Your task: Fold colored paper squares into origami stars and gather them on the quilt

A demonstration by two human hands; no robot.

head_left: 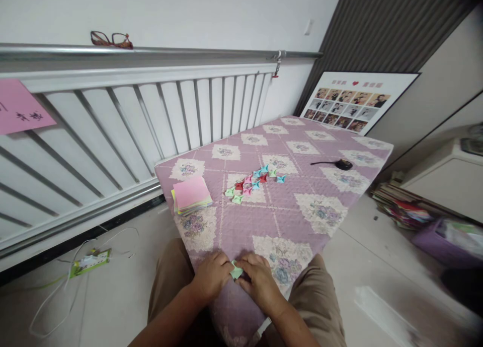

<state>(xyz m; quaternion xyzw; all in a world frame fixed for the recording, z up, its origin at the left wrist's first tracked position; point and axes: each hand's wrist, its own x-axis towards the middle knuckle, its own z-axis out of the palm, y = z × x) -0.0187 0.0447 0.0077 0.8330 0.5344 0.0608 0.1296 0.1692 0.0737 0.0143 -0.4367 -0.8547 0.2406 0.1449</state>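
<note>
A small piece of folded green paper lies at the near part of the table, between my two hands. My left hand grips its left side, fingers closed. From the right, my right hand pinches the same paper with thumb and fingers. The fingers partly cover the paper, so its exact shape is hard to make out. Beyond my hands, several small folded paper pieces in green, pink, red and blue sit in a cluster. A stack of coloured paper sheets, pink on top, rests to their left.
The patterned purple tablecloth covers the table. A black object with a thin strap or handle lies at right. A white radiator lines the left side, with glasses on its pipe. A photo board leans at the far end.
</note>
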